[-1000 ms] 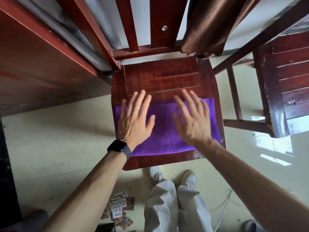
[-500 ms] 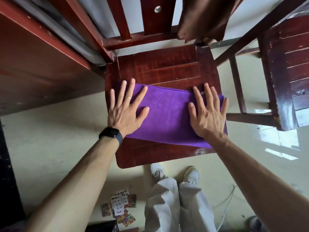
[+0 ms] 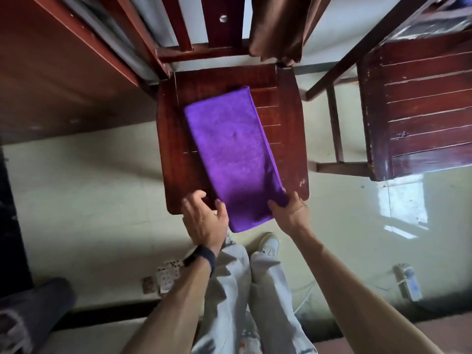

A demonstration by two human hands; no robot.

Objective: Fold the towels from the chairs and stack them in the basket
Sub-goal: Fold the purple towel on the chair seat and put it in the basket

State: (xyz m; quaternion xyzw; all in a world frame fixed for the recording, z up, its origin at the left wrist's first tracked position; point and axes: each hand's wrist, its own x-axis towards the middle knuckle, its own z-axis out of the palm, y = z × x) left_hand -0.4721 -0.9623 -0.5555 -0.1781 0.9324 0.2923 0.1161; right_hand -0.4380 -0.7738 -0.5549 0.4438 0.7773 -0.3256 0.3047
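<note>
A folded purple towel (image 3: 233, 152) lies lengthwise on the dark red wooden chair seat (image 3: 286, 139), its near end hanging over the seat's front edge. My left hand (image 3: 204, 221) grips the near left corner of the towel, fingers curled under it. My right hand (image 3: 291, 213) pinches the near right corner. A brown towel (image 3: 278, 24) hangs over the chair back at the top. No basket is in view.
A second wooden chair (image 3: 419, 106) stands to the right. A wooden table edge (image 3: 76, 47) runs along the left. Playing cards (image 3: 166, 277) lie on the pale tiled floor by my feet. A power strip (image 3: 408, 282) lies at the right.
The towel was lying crosswise under my flat hands; now it lies lengthwise, and both hands have moved to its near end and taken hold of the corners.
</note>
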